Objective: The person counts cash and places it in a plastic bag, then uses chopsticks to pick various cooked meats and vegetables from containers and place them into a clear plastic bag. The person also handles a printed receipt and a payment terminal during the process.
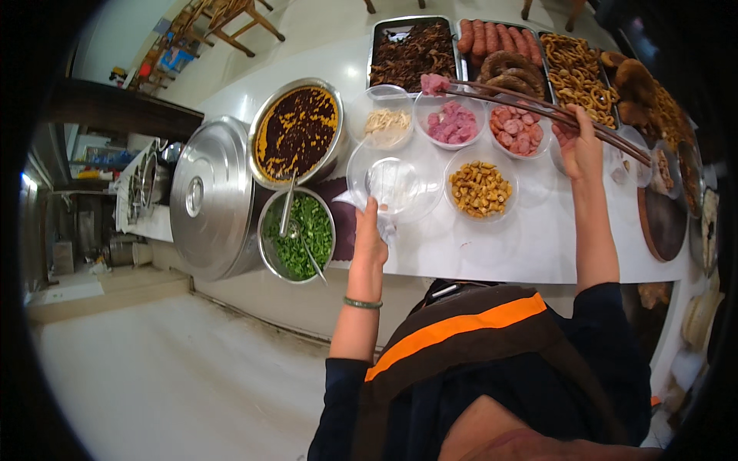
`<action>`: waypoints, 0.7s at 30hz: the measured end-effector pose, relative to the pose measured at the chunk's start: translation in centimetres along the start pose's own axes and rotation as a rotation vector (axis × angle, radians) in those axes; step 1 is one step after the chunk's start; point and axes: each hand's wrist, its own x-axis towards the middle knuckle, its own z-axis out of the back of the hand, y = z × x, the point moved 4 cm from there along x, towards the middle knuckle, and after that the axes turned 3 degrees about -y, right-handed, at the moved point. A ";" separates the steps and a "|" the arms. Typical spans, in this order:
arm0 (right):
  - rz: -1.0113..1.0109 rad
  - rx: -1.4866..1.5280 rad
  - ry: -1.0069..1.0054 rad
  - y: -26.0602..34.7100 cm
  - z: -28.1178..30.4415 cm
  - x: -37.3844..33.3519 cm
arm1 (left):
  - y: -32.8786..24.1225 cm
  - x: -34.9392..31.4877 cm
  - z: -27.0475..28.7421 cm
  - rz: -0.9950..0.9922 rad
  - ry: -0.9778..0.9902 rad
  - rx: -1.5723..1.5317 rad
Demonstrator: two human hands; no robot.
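Dark navy short sleeves [611,338] on both sides, a slim green bangle [363,304] circling the left hand's [370,240] wrist, and lower centre, a dark brown apron [469,309] crossed by one bold orange stripe [461,331]!

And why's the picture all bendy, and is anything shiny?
In the head view, the fisheye lens bends the white table toward the rim, where the picture goes black; in the head view, light gleams off the silver lid and the clear bowl by the left hand.
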 end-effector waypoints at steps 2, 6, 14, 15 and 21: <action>0.019 -0.045 0.139 0.9 -2.1 -2.3 | -0.1 0.3 -0.4 0.030 0.007 -0.022; 0.114 -0.513 0.452 -0.5 -6.4 -8.2 | -0.2 -0.2 -0.8 0.068 0.098 -0.099; 0.319 -0.680 0.558 1.1 -7.0 -12.0 | -0.3 -3.2 -0.3 -0.011 0.178 -0.132; 0.323 -0.729 0.574 1.3 -7.0 -12.3 | -0.3 -3.5 -0.2 -0.043 0.185 -0.121; 0.235 -0.550 0.628 0.9 -8.1 -15.6 | 0.3 -4.8 0.9 0.013 0.204 -0.150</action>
